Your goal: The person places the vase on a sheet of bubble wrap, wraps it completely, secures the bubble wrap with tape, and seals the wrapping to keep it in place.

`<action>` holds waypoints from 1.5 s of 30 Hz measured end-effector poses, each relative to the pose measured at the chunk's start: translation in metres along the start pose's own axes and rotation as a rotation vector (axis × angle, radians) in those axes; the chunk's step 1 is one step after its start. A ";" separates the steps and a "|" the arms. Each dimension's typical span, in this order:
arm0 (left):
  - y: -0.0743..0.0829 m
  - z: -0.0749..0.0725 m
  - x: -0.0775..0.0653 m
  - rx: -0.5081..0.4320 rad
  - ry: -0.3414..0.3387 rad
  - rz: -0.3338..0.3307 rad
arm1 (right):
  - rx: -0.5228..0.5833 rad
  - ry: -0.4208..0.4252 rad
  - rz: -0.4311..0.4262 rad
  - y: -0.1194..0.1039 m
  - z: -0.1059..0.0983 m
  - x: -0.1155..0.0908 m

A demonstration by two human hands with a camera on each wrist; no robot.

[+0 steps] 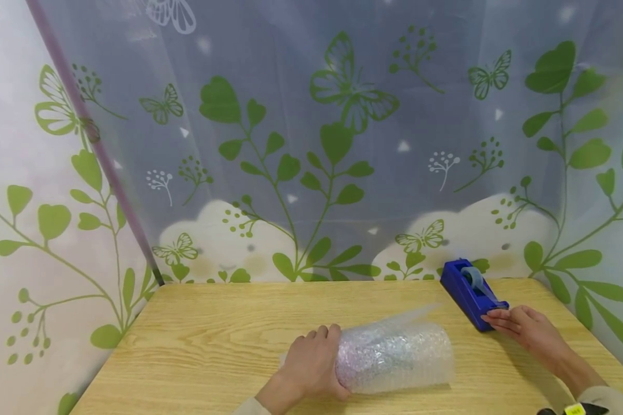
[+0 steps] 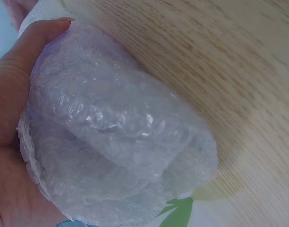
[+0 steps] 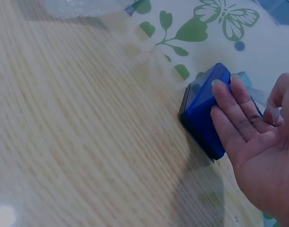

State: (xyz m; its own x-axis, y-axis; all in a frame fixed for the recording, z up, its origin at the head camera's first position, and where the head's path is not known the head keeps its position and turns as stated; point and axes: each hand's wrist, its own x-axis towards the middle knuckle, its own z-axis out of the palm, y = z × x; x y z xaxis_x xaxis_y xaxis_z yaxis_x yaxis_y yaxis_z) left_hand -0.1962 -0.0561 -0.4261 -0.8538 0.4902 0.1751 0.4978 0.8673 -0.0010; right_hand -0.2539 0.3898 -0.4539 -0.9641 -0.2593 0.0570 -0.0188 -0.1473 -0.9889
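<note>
A bubble-wrap bundle (image 1: 394,357), rolled into a tube with something pinkish-purple showing through, lies on its side on the table. My left hand (image 1: 311,360) grips its left end, the thumb stretched along the wrap (image 2: 116,109) in the left wrist view. At the right stands a blue tape dispenser (image 1: 464,294) holding a roll of clear tape (image 1: 475,278). My right hand (image 1: 532,334) is at its front end, thumb and index finger pinching the tape's free end (image 3: 263,97). The other fingers stretch out against the dispenser's blue side (image 3: 206,111).
The wood-grain table (image 1: 202,340) backs onto a hanging curtain (image 1: 291,173) printed with leaves and butterflies. A loose flap of bubble wrap (image 1: 415,314) points toward the dispenser. Part of a black object with a yellow label (image 1: 574,409) shows at the bottom right edge.
</note>
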 end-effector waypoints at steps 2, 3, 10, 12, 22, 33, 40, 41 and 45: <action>0.000 0.000 0.000 0.005 -0.002 0.001 | 0.050 -0.029 -0.010 0.001 0.000 -0.001; 0.000 0.000 0.000 0.006 0.001 0.003 | 0.074 -0.045 -0.015 0.001 0.000 -0.002; 0.001 -0.001 -0.001 0.011 0.017 0.004 | 0.032 0.010 0.161 0.000 0.000 -0.002; 0.001 -0.002 -0.001 0.002 0.016 0.004 | -0.029 0.095 0.239 0.001 0.002 -0.003; 0.000 0.000 0.000 -0.021 0.026 0.003 | -0.037 0.386 0.191 -0.006 0.015 -0.009; 0.001 0.001 0.000 -0.030 0.019 -0.003 | -0.057 0.409 0.076 -0.006 0.019 -0.017; 0.001 -0.001 -0.001 -0.036 0.002 -0.003 | -0.068 0.365 0.060 -0.001 0.014 -0.019; 0.001 -0.001 -0.001 -0.035 0.000 -0.004 | -0.073 0.361 0.058 -0.001 0.014 -0.019; 0.000 -0.001 0.000 -0.028 -0.005 -0.008 | -0.116 0.354 0.085 0.000 0.013 -0.019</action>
State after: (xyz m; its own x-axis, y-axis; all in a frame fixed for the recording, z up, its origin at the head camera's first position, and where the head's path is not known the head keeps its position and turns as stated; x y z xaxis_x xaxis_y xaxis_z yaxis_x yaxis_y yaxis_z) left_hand -0.1955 -0.0562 -0.4251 -0.8588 0.4834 0.1697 0.4945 0.8688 0.0277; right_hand -0.2325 0.3824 -0.4530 -0.9949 0.0832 -0.0565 0.0546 -0.0257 -0.9982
